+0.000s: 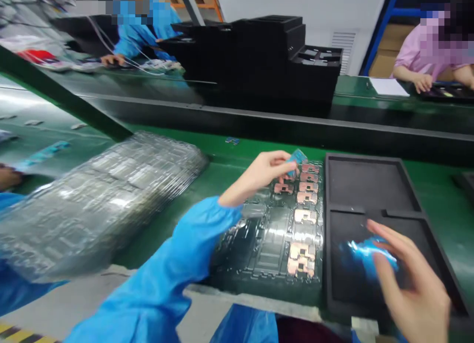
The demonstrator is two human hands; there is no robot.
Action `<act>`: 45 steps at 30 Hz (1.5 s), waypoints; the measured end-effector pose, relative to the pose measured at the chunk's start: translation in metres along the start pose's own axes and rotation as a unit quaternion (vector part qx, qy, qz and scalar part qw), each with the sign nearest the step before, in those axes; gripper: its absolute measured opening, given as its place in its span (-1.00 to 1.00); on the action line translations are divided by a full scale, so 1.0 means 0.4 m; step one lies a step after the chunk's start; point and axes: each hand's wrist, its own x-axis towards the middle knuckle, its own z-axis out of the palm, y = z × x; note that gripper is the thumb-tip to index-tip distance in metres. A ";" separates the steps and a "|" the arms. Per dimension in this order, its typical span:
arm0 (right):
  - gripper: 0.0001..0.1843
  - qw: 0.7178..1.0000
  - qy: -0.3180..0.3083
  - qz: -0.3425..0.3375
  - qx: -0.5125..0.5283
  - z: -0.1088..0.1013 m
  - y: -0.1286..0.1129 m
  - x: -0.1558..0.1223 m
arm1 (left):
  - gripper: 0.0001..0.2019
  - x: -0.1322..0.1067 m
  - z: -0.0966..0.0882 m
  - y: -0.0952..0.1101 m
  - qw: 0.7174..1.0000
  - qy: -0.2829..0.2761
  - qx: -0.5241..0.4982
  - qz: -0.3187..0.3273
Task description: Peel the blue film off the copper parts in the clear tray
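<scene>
Left hand (267,167): closed in a pinch on a small blue piece (299,156), over the far end of the clear tray (273,234).
Right hand (416,271): half open, curved about shiny blue film (366,256) above the black tray (365,177); too blurred to tell whether gripped.
Copper-coloured parts (305,216): mostly in a column along the right side of the clear tray, next to the black tray.
Tray stack (122,177): clear, resting on the green desk (157,234), to the left.
Behind: piled black boxes (255,57).
</scene>
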 end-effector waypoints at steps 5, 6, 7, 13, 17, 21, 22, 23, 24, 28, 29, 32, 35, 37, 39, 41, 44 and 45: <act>-0.56 0.972 -0.030 0.100 0.211 0.145 -0.095 0.062 | -0.80 -0.245 0.176 0.065 0.977 -0.080 -0.183 -0.072; -0.64 0.963 -0.021 0.131 0.237 0.155 -0.098 0.062 | -0.80 -0.275 0.199 0.065 0.976 -0.072 -0.188 -0.080; -0.71 0.953 -0.012 0.163 0.256 0.160 -0.099 0.058 | -0.79 -0.298 0.218 0.062 0.977 -0.062 -0.188 -0.083; -0.72 0.918 0.017 0.262 0.297 0.155 -0.108 0.010 | -0.78 -0.367 0.299 0.030 0.986 0.052 -0.148 -0.050; -0.71 0.920 0.037 0.263 0.288 0.162 -0.124 -0.005 | -0.75 -0.381 0.330 0.024 0.986 0.119 -0.115 -0.023; -0.73 0.923 0.011 0.257 0.288 0.164 -0.132 -0.015 | -0.73 -0.388 0.344 0.017 0.980 0.175 -0.099 -0.001; -0.72 0.922 0.006 0.256 0.292 0.164 -0.132 -0.018 | -0.72 -0.390 0.346 0.014 0.979 0.180 -0.093 0.001; -0.73 0.920 0.005 0.254 0.298 0.164 -0.131 -0.020 | -0.71 -0.392 0.348 0.012 0.979 0.182 -0.088 0.003; -0.75 0.919 0.006 0.254 0.303 0.164 -0.131 -0.022 | -0.70 -0.395 0.348 0.010 0.980 0.181 -0.084 0.005; -0.78 0.918 0.013 0.251 0.307 0.168 -0.131 -0.028 | -0.73 -0.399 0.344 0.008 0.984 0.159 -0.081 0.002; -0.78 0.918 0.012 0.251 0.308 0.169 -0.131 -0.029 | -0.73 -0.399 0.341 0.008 0.985 0.148 -0.089 -0.003; -0.76 0.916 -0.002 0.251 0.312 0.168 -0.130 -0.029 | -0.70 -0.396 0.329 0.007 0.985 0.106 -0.132 -0.028; -0.71 0.918 -0.010 0.257 0.302 0.159 -0.128 -0.022 | -0.67 -0.395 0.314 0.004 0.979 0.043 -0.194 -0.056; -0.67 0.918 -0.006 0.266 0.295 0.154 -0.125 -0.016 | -0.64 -0.398 0.302 0.001 0.970 -0.009 -0.233 -0.067; -0.65 0.916 -0.001 0.271 0.295 0.151 -0.123 -0.009 | -0.60 -0.403 0.294 -0.003 0.960 -0.048 -0.265 -0.072; -0.65 0.917 0.005 0.268 0.295 0.154 -0.123 -0.003 | -0.55 -0.408 0.292 -0.008 0.952 -0.063 -0.288 -0.080; -0.67 0.917 0.014 0.263 0.299 0.166 -0.129 0.000 | -0.52 -0.411 0.301 -0.017 0.952 -0.037 -0.292 -0.089; -0.69 0.917 0.014 0.261 0.302 0.170 -0.132 -0.001 | -0.53 -0.411 0.305 -0.020 0.954 -0.017 -0.286 -0.089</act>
